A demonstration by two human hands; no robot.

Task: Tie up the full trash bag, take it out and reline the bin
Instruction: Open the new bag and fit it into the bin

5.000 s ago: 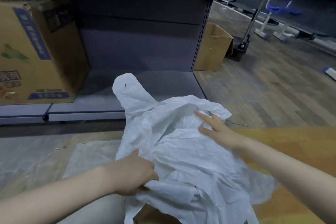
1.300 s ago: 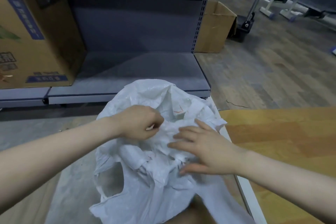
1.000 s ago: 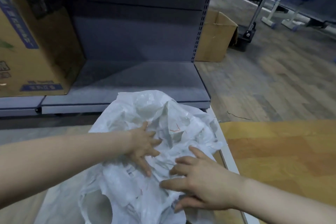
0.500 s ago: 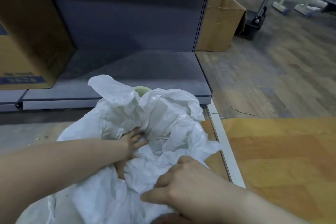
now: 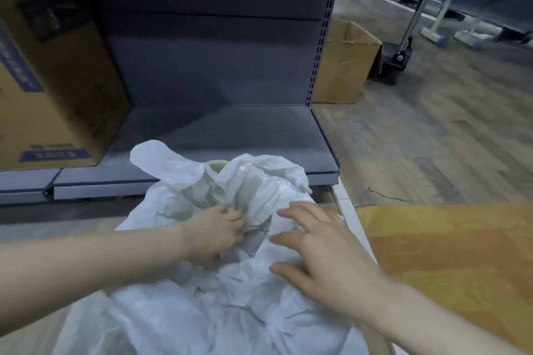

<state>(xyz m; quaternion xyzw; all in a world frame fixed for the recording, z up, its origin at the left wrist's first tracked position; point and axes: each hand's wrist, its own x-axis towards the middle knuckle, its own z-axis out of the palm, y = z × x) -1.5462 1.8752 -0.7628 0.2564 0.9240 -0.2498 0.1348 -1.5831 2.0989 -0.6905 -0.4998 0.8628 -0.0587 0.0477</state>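
Observation:
A crumpled white plastic bag [image 5: 219, 311] fills the lower middle of the head view, one handle loop [image 5: 164, 161] sticking up at its far side. A pale green rim [image 5: 217, 166] peeks out behind the folds; the bin itself is hidden under the plastic. My left hand [image 5: 215, 232] reaches into the bag's middle, its fingers curled into the folds and gripping them. My right hand [image 5: 314, 251] lies on the bag's right side with fingers spread and fairly straight, pressing on the plastic.
A grey metal shelf unit [image 5: 219, 130] stands just beyond the bag, a large cardboard box [image 5: 54, 89] on its left bay. Another cardboard box [image 5: 343, 66] sits on the wooden floor at right, beside a trolley base [image 5: 395, 63]. A brown sheet [image 5: 450, 253] lies to the right.
My right hand has opened from a curled grip and now lies flat on the bag's right side. My left hand stays in the bag's middle, fingers bunching the plastic. The view has tilted slightly upward.

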